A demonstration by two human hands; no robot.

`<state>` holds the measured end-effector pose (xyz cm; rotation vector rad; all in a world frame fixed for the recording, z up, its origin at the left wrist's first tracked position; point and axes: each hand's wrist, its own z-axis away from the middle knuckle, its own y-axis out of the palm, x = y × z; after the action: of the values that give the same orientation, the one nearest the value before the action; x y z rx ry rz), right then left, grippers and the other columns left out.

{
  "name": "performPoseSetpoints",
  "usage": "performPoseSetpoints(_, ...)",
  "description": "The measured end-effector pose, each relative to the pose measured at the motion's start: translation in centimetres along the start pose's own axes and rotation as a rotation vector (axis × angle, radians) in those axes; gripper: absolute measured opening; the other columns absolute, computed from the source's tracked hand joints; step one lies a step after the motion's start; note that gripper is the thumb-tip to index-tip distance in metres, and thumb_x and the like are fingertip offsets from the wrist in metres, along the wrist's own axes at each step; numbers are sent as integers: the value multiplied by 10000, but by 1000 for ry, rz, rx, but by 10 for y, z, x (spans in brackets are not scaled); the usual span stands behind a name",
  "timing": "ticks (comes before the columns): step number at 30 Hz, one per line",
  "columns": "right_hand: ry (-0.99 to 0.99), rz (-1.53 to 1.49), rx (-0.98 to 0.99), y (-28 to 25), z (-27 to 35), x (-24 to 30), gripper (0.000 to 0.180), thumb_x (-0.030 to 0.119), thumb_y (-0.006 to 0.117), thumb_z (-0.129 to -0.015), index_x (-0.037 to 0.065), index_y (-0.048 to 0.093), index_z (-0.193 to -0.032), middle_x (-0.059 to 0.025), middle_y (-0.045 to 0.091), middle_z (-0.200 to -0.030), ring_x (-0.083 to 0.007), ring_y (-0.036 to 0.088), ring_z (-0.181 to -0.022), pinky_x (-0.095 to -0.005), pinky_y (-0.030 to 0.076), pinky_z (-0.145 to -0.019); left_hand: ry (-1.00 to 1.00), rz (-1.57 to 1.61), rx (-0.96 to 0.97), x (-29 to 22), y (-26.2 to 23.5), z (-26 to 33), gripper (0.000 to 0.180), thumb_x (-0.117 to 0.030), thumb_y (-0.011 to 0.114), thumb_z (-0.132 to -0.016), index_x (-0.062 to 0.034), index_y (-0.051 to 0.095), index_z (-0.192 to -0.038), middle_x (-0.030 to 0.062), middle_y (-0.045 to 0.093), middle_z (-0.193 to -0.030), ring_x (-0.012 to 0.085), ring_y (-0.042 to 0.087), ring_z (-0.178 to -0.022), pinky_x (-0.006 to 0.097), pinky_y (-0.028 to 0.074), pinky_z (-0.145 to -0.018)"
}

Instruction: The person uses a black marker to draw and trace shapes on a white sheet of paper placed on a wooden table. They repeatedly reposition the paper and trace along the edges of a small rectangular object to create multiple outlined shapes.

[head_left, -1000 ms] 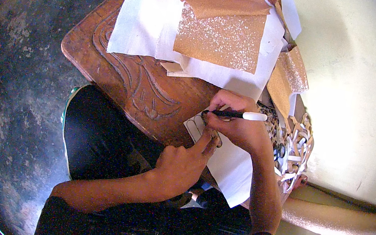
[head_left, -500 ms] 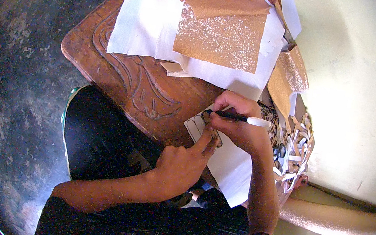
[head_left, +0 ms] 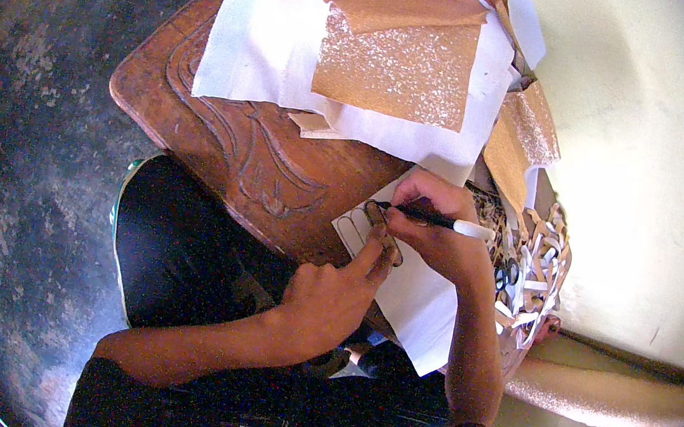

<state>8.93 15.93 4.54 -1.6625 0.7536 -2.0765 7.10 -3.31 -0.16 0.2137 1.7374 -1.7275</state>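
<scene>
My right hand (head_left: 444, 235) pinches a black pen with a white end (head_left: 471, 230); its tip touches down at the upper end of a small rounded brown strip (head_left: 375, 215). That strip lies on a white sheet (head_left: 419, 309), where several long rounded outlines are drawn beside it. My left hand (head_left: 324, 302) presses the strip down with its index and middle fingers stretched out, the other fingers curled under. Part of the strip is hidden beneath those fingertips. The sheet's near corner hangs over the edge of the carved brown wooden board (head_left: 277, 166).
Glittery copper sheets (head_left: 395, 67) and white-backed pieces (head_left: 262, 44) are heaped at the far end of the board. To the right, black-handled scissors (head_left: 507, 275) lie among cut strips (head_left: 537, 275). A glittery roll (head_left: 602, 401) lies further right, and a dark worn surface (head_left: 31, 159) spreads left.
The pen tip and my right hand have shifted slightly along the strip's end. My left fingers still press in the same place.
</scene>
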Motion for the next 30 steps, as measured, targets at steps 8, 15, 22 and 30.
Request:
performPoseSetpoints(8,-23,60,-30,0,16,-10,166,-32,740,-774,36,606,-846,-3,603,-772,-64,569,-720,-239,486,-635,-16,-16,-27,-1,1,0,603,-118,586,-851,-92,493,-1447,181,380,-1552,301,705,-559,440,591,-499)
performPoseSetpoints(15,84,5,-138,-7,48,-7,116,57,716,-867,34,604,-886,-25,619,-776,-104,636,-750,-268,507,-653,-28,5,15,-1,-6,1,626,-133,588,-856,-152,475,-1472,151,356,-1584,360,708,-596,484,597,-540)
performPoseSetpoints(22,362,-255,-449,8,115,-24,128,155,638,-981,28,644,-985,-56,670,-830,-135,664,-777,-290,512,-675,-37,-68,52,-2,-10,1,603,-208,624,-877,-204,481,-1463,121,343,-1599,406,717,-679,515,604,-600)
performPoseSetpoints(30,-32,143,-633,60,103,-41,278,149,790,-817,69,652,-1046,-121,706,-1000,-282,675,-919,-377,528,-801,20,-97,-47,-4,-9,3,524,-235,631,-914,-180,518,-1424,112,344,-1593,405,716,-727,503,604,-614)
